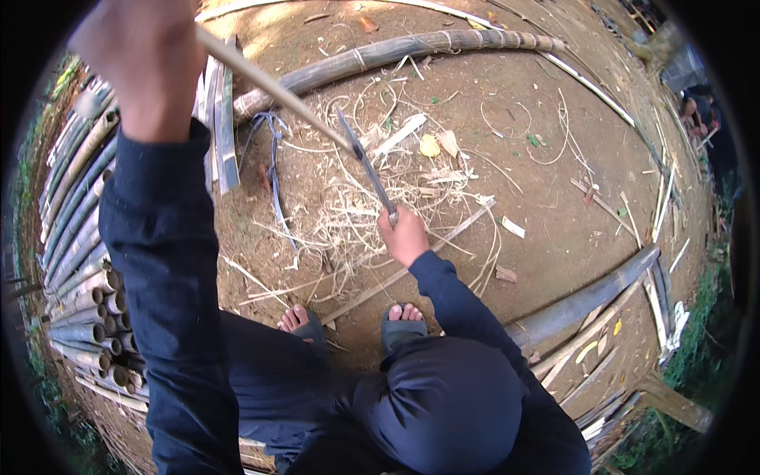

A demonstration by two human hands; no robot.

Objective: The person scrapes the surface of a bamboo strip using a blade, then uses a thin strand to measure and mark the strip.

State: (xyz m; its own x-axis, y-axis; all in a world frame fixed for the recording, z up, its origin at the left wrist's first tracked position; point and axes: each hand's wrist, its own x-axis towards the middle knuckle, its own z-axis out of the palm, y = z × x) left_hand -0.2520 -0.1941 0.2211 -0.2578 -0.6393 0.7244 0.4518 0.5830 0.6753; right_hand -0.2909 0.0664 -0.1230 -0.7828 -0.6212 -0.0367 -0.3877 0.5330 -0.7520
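Observation:
My left hand (146, 59) is raised at the upper left, blurred and close to the camera, closed on the end of a long, pale bamboo strip (273, 85). The strip slants down toward the middle, where its far end meets the dark blade of a knife (372, 176). Fingers wrapped round the knife's handle, my right hand (405, 237) holds it with the blade pointing up and away. Beneath both lies a heap of thin, curled bamboo shavings (356, 226) on the brown soil.
A long bamboo pole (380, 54) lies across the far side. Stacked bamboo poles (75, 206) line the left. Another dark pole (586, 293) and split strips lie at right. A blue strap (274, 174) rests by the shavings. Another person (701, 115) is at far right.

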